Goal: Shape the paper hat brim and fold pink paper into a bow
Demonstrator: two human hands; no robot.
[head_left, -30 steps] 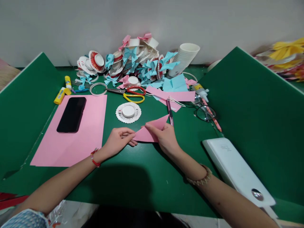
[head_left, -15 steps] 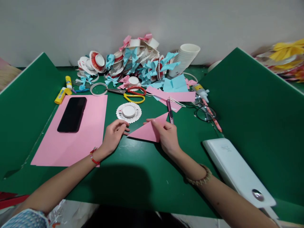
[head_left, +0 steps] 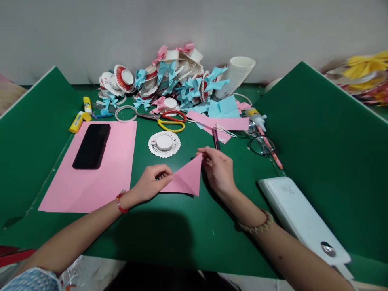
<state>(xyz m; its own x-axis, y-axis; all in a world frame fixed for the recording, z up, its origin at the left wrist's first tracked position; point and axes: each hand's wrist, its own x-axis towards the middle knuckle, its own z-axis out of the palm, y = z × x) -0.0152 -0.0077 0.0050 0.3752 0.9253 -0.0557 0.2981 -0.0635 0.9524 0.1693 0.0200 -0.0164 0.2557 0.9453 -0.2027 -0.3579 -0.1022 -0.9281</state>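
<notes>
Left hand (head_left: 152,182) and right hand (head_left: 218,167) both pinch the pink folded triangular paper sheet (head_left: 186,180), seemingly mid-fold, next move likely needing aligned edges.

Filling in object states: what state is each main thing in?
Folded pink paper: creased, held
Left hand: pinching paper
Right hand: at paper's upper corner, grip unclear
Phone: lying flat, screen dark
Scissors: lying down, unheld
Fringed white disc: lying flat
White cups: nested, tilted
Cutter: blade unclear
Glasses: lying unworn
</notes>
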